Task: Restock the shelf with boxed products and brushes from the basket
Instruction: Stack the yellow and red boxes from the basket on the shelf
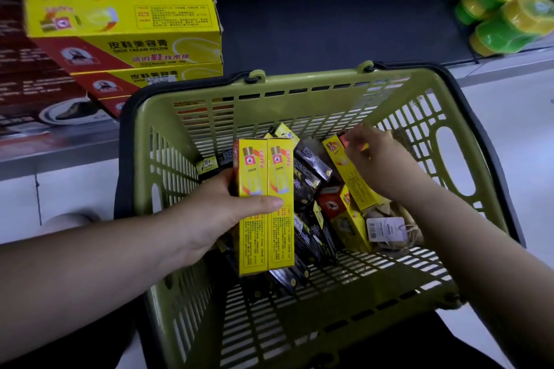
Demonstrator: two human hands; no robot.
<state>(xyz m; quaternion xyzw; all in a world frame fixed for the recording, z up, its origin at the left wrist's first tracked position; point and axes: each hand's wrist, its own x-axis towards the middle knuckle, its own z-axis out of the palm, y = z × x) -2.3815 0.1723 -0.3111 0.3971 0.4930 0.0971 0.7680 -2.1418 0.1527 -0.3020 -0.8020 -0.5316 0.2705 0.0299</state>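
- Stacked boxes (120,9) sit on the shelf (329,33) at left.
- Your left hand (215,216) grips two yellow boxes (265,234) above the green basket (299,81).
- Your right hand (380,165) pinches the top of a leaning box (352,181) inside the basket.

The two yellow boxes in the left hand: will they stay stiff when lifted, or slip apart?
Probably stiff: the two yellow boxes show straight edges. Likely light: the left hand holds both. They may slide apart; only the thumb crosses them.

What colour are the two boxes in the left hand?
Yellow with red trim, in the head view: boxes, left hand.
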